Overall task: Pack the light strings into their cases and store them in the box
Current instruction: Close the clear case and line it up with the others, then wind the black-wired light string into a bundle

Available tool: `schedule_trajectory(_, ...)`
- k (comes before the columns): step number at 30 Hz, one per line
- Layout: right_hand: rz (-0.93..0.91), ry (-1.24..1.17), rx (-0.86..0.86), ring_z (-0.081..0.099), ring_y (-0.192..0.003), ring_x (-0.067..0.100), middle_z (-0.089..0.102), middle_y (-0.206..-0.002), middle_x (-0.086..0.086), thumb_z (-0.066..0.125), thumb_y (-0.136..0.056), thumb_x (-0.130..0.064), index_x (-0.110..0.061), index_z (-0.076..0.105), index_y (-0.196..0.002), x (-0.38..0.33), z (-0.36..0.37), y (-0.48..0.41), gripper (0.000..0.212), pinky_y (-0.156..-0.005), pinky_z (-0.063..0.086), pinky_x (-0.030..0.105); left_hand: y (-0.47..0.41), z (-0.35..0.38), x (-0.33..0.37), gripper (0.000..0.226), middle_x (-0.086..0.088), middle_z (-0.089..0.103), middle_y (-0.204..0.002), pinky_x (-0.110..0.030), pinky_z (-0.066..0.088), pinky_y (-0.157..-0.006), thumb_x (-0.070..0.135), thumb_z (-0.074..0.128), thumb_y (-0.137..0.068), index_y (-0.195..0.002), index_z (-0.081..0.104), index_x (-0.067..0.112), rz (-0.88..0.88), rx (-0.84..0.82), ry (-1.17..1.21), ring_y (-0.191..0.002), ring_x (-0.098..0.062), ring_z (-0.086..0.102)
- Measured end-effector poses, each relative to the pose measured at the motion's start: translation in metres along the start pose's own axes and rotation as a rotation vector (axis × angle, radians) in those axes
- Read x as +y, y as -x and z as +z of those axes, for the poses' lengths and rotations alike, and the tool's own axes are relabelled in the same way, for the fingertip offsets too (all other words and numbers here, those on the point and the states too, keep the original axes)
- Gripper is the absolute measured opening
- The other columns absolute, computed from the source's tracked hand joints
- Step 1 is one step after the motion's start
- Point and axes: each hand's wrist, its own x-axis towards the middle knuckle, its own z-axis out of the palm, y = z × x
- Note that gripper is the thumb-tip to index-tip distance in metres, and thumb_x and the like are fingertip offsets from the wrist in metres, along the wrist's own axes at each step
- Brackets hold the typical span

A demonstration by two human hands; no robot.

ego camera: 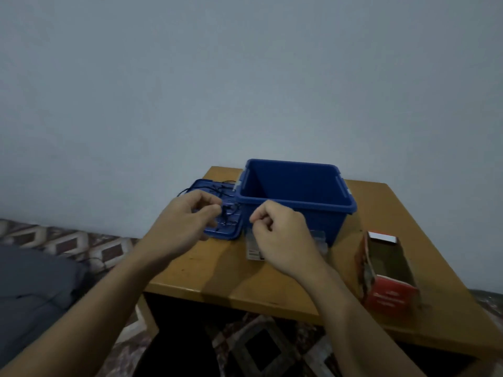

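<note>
Hands at the light string, beside the blue box

The left hand has its grip pinching the black light string on the lid, left of the open box. The right hand is curled (contents unclear) over the bench.

Table: wood, smooth, orange-brown with a soft satin sheen.
Box: moulded blue plastic, smooth walls, faint gloss along the rim.
Lid: matching blue plastic, ribbed top face, low sheen.
Light string: thin black coated wire, matt.
Red case: printed cardboard, slightly glossy outside, plain dull brown inside.
Small case: printed card beside a clear, glossy plastic part; detail blurred.
Wall: painted, matt, even.
Floor covering: patterned, matt; texture too blurred to tell.
Grey cloth: soft fabric, matt, creased.
</note>
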Motion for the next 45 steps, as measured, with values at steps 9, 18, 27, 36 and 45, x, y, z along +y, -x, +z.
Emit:
schedule_trajectory(9,0.001,0.226,-0.395,0.064,-0.075,0.017,0.068,-0.085,0.001,0.047,-0.099,-0.016,-0.015,0.068,-0.092,-0.019,0.07,-0.054,0.023,-0.067,0.058,0.039,-0.064,-0.068,-0.085,0.015,-0.007,0.066,-0.107,-0.039,0.057,-0.072,0.014,0.052,-0.098,-0.11,0.061,0.016,-0.236,0.26,0.04,-0.095,-0.024,0.065)
schedule_trajectory(18,0.025,0.562,-0.391,0.05,-0.08,0.027,0.046,-0.095,0.006,0.047,-0.1,-0.012,-0.014,0.042,-0.08,-0.01,0.125,-0.137,0.02,-0.063,0.039,0.037,-0.137,-0.064,-0.159,0.024,-0.005,0.066,-0.115,-0.041,0.056,-0.087,0.013,0.049,-0.099,-0.113,0.068,0.015,-0.397,0.176,0.117,-0.106,-0.025,0.06)
schedule_trajectory(27,0.004,0.781,-0.355,0.049,-0.078,0.026,0.036,-0.074,0.003,0.054,-0.095,-0.004,-0.016,0.034,-0.071,0.004,0.149,-0.156,0.033,-0.066,0.041,0.037,-0.163,-0.062,-0.178,0.026,-0.017,0.072,-0.102,-0.04,0.054,-0.08,0.007,0.051,-0.09,-0.102,0.072,-0.002,-0.47,0.081,0.095,-0.092,-0.024,0.066)
schedule_trajectory(36,-0.057,0.639,-0.239,0.037,-0.062,0.018,0.033,-0.077,0.002,0.053,-0.095,0.001,-0.014,0.035,-0.069,-0.004,0.143,-0.149,0.035,-0.048,0.024,0.032,-0.119,-0.1,-0.152,0.021,-0.006,0.066,-0.083,-0.026,0.041,-0.059,0.018,0.054,-0.099,-0.097,0.072,0.009,-0.262,0.18,-0.049,-0.073,-0.016,0.056)
schedule_trajectory(45,-0.137,0.325,-0.119,0.063,-0.069,0.019,0.068,-0.076,0.0,0.058,-0.089,-0.014,-0.017,0.068,-0.081,-0.052,0.09,-0.115,0.013,-0.055,0.05,0.03,-0.039,-0.121,-0.052,0.025,-0.003,0.058,-0.066,-0.034,0.048,-0.069,0.019,0.051,-0.104,-0.098,0.071,0.005,-0.072,-0.046,0.001,-0.062,-0.015,0.055)
